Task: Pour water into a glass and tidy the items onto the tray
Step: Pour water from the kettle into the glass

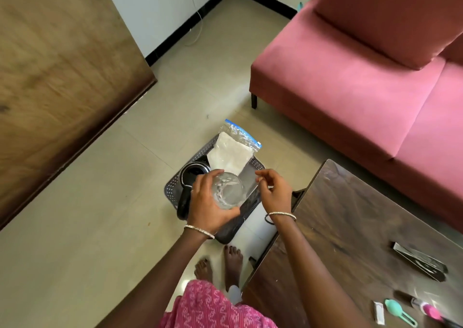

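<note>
While we stand over the tray [172, 183] on the tiled floor, our left hand [209, 203] grips the clear glass [227, 190] from its left side, fingers and thumb curled round its wall. The glass is upright and held above the near-right part of the tray, not resting on it; whether there is water in it we cannot tell. Our right hand [273, 192] hangs just right of the glass with loosely curled fingers and holds nothing, thumb and forefinger close together. A thin bangle sits on each wrist.

On the tray, a black kettle [194, 175] stands at the left with its lid off and its handle pointing toward us, partly hidden by our left hand. A zip bag [230, 152] of white powder lies at the far end, its blue seal sticking out past the tray's far rim.

To the right is a dark wooden table [350, 215]; on its near-right part lie metal tongs [418, 260], a teal spoon [395, 310] and a white sachet [378, 315]. A pink sofa [350, 77] fills the far right. Our bare feet [218, 265] stand just near of the tray.
</note>
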A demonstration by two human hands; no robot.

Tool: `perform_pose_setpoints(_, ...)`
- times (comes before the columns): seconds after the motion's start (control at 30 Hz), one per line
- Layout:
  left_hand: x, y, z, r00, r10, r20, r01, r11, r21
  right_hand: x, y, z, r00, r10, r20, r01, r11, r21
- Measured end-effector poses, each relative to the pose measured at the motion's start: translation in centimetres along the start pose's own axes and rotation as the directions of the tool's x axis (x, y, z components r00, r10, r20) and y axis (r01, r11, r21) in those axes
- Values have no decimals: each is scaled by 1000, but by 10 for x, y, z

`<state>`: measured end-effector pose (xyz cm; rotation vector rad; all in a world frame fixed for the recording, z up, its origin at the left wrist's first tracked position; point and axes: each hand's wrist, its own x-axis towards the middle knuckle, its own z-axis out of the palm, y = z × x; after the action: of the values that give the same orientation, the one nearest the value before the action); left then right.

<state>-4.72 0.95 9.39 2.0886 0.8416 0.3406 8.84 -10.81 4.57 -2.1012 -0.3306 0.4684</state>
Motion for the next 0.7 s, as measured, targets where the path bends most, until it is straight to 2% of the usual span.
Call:
perform_pose_setpoints(0.13,-17,-3,-36,992,-68,-104,52,987,-151,-10,-16,12,999,31,38,-33,999,42)
perform_pose_setpoints(0.27,-21,-29,-73,972,-138,-191,82,958,-274,-26,-23,52,964,207,165,-221,973,71)
perform_pose_setpoints(0.37,-20,-53,-98,954,-190,-232,110,941,-321,-42,-23,88,881,376,287,-400,916,26)
perform_pose_setpoints(0.43,-20,-70,-114,942,-226,-248,139,936,-323,-53,-23,113,796,485,362,-518,855,-6)
perform_pose_setpoints(0.57,-17,-101,-139,931,-247,-269,169,944,-283,-70,-30,156,612,614,499,-746,657,108)
perform_pose_setpoints(0.7,-12,-124,-153,944,-217,-248,165,963,-212,-74,-33,190,577,630,520,-802,557,215)
